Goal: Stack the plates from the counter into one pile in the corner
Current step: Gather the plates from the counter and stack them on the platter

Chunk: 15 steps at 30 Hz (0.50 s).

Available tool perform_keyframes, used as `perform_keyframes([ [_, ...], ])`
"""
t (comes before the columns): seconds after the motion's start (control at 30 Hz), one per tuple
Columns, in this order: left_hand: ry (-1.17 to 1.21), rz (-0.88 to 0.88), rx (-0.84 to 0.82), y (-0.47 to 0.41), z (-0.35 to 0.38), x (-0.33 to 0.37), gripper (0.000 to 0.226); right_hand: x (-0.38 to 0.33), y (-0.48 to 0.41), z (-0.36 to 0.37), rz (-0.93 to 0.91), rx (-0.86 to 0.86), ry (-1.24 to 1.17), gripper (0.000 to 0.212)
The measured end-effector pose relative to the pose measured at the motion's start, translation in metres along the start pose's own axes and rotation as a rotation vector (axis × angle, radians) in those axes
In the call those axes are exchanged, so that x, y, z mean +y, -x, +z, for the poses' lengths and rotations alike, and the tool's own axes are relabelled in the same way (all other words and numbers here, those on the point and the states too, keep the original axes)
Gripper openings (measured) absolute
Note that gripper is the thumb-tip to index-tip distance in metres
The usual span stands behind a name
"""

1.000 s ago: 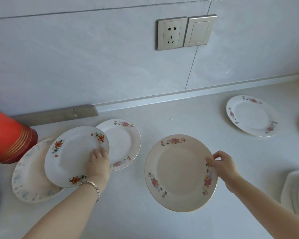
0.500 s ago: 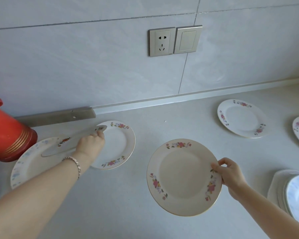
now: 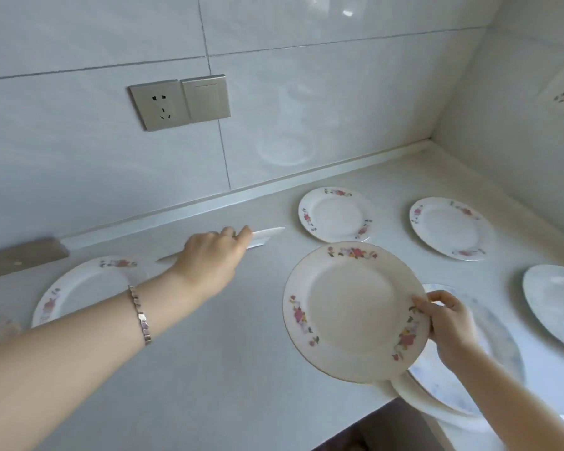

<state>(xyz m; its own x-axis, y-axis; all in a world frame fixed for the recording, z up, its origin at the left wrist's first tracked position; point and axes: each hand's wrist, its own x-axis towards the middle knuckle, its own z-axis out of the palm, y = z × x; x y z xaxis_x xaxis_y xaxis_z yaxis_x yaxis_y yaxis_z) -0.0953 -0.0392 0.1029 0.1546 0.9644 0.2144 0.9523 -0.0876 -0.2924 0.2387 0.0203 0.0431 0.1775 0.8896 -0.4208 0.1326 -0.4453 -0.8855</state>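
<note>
My left hand (image 3: pixel 209 258), at the centre of the frame, has its grip closed on a white plate (image 3: pixel 267 237) that I hold almost edge-on above the worktop (image 3: pixel 209 369); the plate is blurred, so I cannot make out its pattern. A silver bracelet (image 3: pixel 139 315) sits on that wrist. My right hand (image 3: pixel 446 323), at lower right, pinches the right rim of a cream plate with pink flowers (image 3: pixel 352 312), thumb on top, and the plate hangs tilted over the worktop's front edge.

Under that plate and hand lies a larger pale plate with faint blue marks (image 3: pixel 498 346), seemingly on top of another white dish, though most of it is hidden. At the left, a flowered plate (image 3: pixel 82 288) lies flat, partly behind my forearm. Toward the upper right, two small flowered plates lie flat and apart: one (image 3: pixel 337 213) near the wall, the other (image 3: pixel 450 227) nearer the corner. A plain white plate (image 3: pixel 557 307) is cut by the right edge. On the wall at upper left are a grey socket (image 3: pixel 159 105) and a switch (image 3: pixel 205 98) side by side.
</note>
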Motion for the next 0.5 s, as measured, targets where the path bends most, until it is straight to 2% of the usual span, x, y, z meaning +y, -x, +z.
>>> perform_keyframes([
  [0.17,0.143,0.119,0.225,-0.069,-0.026,0.104,0.077,0.011,-0.012,-0.117,0.013,0.210,-0.064,0.021],
  [0.27,0.235,0.172,0.324,-0.101,-0.039,0.156,0.064,0.031,-0.019,-0.175,0.065,0.317,-0.084,0.021],
  [0.33,0.266,0.208,0.383,-0.118,-0.043,0.185,0.051,0.046,-0.023,-0.202,0.110,0.351,-0.069,0.019],
  [0.5,0.315,0.303,0.428,-0.139,-0.040,0.232,0.051,0.078,-0.036,-0.224,0.188,0.332,-0.132,0.021],
])
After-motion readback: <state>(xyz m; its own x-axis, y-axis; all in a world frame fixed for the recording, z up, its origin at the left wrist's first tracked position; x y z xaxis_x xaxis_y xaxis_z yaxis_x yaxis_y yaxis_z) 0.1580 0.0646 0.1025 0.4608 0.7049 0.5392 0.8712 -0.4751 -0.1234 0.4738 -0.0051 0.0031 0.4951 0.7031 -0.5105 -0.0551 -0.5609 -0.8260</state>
